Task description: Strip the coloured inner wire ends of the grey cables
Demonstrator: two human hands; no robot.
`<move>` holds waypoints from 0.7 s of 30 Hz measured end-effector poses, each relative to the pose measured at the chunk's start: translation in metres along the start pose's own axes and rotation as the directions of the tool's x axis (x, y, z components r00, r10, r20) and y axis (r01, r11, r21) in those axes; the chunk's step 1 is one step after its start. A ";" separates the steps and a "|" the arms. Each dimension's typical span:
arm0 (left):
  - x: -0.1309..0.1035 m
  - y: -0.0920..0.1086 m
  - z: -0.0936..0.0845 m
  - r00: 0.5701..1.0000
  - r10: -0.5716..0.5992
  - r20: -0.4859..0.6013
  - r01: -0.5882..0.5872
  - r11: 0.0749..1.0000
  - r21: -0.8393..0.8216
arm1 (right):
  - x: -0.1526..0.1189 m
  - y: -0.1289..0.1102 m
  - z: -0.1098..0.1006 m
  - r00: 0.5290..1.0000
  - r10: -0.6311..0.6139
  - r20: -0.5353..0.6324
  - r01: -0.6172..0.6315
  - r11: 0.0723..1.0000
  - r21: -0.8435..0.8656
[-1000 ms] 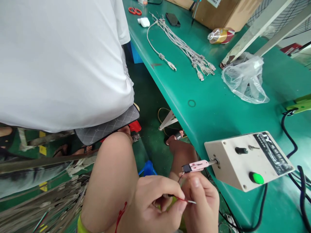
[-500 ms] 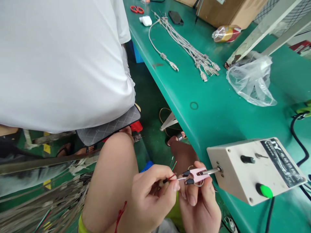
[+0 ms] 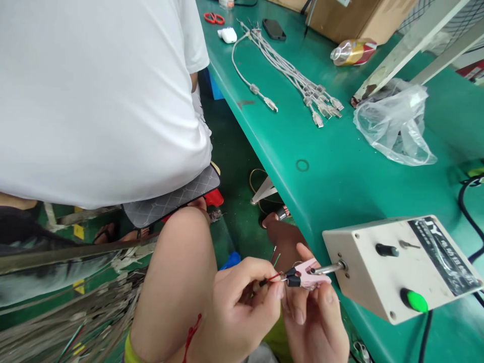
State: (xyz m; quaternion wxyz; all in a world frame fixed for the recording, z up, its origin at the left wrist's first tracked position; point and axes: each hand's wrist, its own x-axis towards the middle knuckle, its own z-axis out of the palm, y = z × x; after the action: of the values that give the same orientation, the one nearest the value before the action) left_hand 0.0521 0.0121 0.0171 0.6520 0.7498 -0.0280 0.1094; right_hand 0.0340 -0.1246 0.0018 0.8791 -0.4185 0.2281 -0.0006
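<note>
The black tips [image 3: 293,281] of the pink clip [image 3: 307,275] had come together since half a second earlier. The left hand [image 3: 245,302] pinched thin wires [image 3: 273,277] at them; the right hand [image 3: 316,320] surrounded the clip, its grip unclear. The clip met the pale box's [image 3: 378,275] shaft [image 3: 329,268], beside the counter [image 3: 333,189].

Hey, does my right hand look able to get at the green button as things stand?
Probably yes: nothing seems to block the green button on the box beside the right hand, though its fingers are at the pink clip.
</note>
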 end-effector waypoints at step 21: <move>-0.025 0.000 -0.013 0.990 0.142 -0.001 -0.141 0.984 -0.105 | -0.043 -0.002 0.008 0.992 -0.111 0.052 0.122 0.921 -0.370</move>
State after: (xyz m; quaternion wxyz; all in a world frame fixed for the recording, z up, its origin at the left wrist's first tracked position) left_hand 0.0258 0.0219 0.0138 0.6810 0.7109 -0.0892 0.1514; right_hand -0.0008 -0.1124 0.0247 0.7854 -0.5905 0.1856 -0.0034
